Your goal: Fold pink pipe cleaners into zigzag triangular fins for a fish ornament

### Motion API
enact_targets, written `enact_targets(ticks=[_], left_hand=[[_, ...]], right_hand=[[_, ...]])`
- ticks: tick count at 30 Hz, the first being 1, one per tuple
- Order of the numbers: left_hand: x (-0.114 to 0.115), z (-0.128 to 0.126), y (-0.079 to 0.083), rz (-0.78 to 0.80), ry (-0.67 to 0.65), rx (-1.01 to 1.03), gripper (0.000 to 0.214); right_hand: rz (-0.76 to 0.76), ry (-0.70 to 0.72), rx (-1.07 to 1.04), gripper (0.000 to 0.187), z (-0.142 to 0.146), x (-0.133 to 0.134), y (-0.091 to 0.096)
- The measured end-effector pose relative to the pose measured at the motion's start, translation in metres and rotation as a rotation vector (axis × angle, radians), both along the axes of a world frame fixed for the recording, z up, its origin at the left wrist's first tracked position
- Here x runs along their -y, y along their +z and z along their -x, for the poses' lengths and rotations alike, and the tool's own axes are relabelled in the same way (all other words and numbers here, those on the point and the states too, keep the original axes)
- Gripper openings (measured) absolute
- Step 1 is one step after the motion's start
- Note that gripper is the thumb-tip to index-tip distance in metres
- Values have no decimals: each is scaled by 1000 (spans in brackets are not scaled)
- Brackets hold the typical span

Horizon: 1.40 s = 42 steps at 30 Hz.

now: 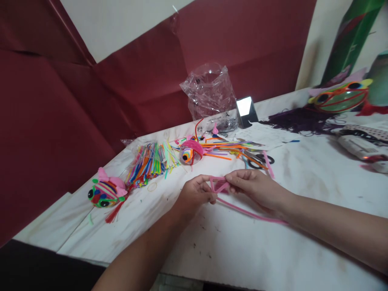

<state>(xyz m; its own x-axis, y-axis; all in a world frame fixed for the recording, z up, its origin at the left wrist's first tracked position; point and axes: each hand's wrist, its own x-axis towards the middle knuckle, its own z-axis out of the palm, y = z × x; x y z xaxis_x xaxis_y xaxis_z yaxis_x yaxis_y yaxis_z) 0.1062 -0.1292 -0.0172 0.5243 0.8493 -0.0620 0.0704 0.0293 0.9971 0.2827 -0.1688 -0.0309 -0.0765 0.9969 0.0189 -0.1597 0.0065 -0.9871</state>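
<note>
While a maroon sheet [136, 93] fills the upper left and top middle of the frame, the white surface [242, 254] takes the middle and lower right. Green panel [348, 46] leans in the upper right corner. Both hands at frame centre, forearms coming in from bottom and right edge. Left hand [195, 192]: fingers curled, thumb and fingertips pinching the pink strip [242, 210]. Right hand [257, 190]: thumb and fingertips gripping the same strip, touching or nearly so. Dark purple strands [297, 120] spread at upper right. Clear bag [209, 91] stands at top middle, against the sheet. Large fish [339, 99], blurred, right of the strands; glue gun [359, 147], orange light on, below it near the right edge. Bundle of coloured sticks [148, 165] left of centre; small fish [106, 192] just left of it, eyes facing lower left. Phone [246, 111], screen bright, propped upright right of the bag. Middle fish [190, 152] with pink top sits right of the bundle. Pink strip, between the hands: bent into an angular loop, long tail running lower right below the right hand. Scissors [257, 159] just beyond the right hand, partly covered. Rubber band [152, 186] lies below the bundle; green scrap [90, 219] below the small fish.
</note>
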Motion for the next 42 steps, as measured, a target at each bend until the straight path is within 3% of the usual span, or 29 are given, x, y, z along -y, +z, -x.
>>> enact_targets(ticks=[6, 11, 17, 26, 32, 37, 42], left_hand=[[2, -2, 0, -4, -3, -22, 36], [-1, -1, 0, -18, 28, -9, 34], [-4, 3, -2, -21, 18, 27, 31], [-7, 4, -6, 34, -34, 45, 31], [-12, 7, -5, 0, 137, 113, 31], [-16, 9, -5, -77, 261, 164, 29], [-15, 10, 5, -124, 393, 245, 27]], right_hand=[[-34, -37, 111, 30, 0, -1, 0], [21, -22, -33, 44, 0, -2, 4], [29, 53, -131, 28, 0, -4, -3], [60, 31, -111, 27, 2, -3, -4], [87, -77, -195, 32, -8, -13, -5], [135, -216, -216, 20, -14, -19, -7], [81, -297, -164, 17, -18, -22, -6]])
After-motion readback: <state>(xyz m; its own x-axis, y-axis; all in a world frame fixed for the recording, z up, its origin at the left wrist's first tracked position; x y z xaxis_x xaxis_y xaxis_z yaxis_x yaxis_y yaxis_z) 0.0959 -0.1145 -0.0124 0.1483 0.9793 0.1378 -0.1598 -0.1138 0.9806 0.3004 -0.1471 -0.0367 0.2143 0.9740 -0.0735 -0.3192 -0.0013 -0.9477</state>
